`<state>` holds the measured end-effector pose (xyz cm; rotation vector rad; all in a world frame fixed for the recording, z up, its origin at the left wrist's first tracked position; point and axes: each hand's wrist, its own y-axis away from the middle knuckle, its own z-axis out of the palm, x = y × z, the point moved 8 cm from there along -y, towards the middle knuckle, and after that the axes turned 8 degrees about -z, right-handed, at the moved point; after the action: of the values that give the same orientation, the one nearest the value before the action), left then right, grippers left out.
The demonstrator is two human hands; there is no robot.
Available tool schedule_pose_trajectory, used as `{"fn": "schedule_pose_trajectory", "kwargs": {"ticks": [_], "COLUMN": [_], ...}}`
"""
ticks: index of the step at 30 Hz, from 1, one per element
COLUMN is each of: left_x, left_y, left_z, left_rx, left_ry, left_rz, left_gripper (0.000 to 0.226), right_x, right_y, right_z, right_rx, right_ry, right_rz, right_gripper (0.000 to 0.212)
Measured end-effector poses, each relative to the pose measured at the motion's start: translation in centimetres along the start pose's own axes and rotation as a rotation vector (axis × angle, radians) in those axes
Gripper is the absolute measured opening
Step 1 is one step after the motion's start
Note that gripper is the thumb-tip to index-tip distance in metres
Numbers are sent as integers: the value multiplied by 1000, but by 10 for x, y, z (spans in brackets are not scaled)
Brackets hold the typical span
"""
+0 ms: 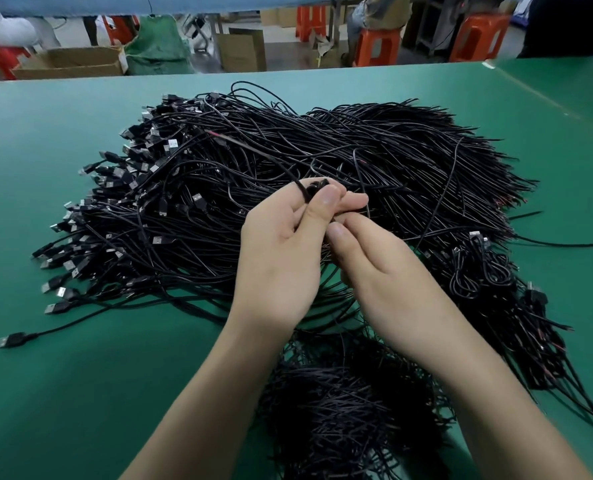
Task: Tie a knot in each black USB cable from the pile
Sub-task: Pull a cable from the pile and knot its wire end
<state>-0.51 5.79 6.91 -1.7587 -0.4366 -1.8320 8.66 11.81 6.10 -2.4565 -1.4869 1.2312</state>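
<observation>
A big pile of black USB cables [253, 161] covers the middle of the green table [63, 393], plugs fanned out to the left and bare ends to the right. Above its near side, my left hand [281, 251] grips one black cable [303, 192], which is looped over its fingers. My right hand [378, 271] meets it from the right and pinches the same cable between thumb and fingertips. The loop's exact shape is hidden by the fingers. The cable's free part runs up and left over the pile.
A smaller heap of black cables [350, 410] lies between my forearms at the near edge, and a looped bunch [482, 271] sits at the right. Beyond the table's far edge stand cardboard boxes [70, 62] and orange stools [378, 46].
</observation>
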Motion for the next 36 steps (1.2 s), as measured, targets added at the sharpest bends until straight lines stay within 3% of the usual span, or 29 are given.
{"fn": "schedule_pose_trajectory", "kwargs": {"ticks": [7, 12, 14, 16, 28, 33, 36], "left_x": [-3, -21, -35, -44, -64, -52, -32], "left_y": [-1, 4, 16, 24, 31, 22, 9], "left_z": [0, -8, -6, -3, 2, -4, -15], "left_rx": [-107, -475, -677, -758, -777, -740, -595], "left_ry": [-64, -809, -980, -1038, -1098, -987, -748], "left_rz": [-74, -236, -335, -406, -470, -389, -317], "left_gripper": [18, 11, 7, 4, 7, 3, 6], "right_x": [11, 16, 17, 16, 14, 16, 17], "right_y": [-2, -1, 0, 1, 0, 0, -1], "right_z": [-10, -29, -29, -27, -23, -25, -26], "right_rx": [-4, 25, -2, -22, -28, -16, -7], "right_ry": [-60, -187, -212, -242, -249, -255, -277], "right_rz": [18, 48, 69, 91, 101, 111, 105], "right_gripper": [25, 38, 41, 42, 43, 42, 42]}}
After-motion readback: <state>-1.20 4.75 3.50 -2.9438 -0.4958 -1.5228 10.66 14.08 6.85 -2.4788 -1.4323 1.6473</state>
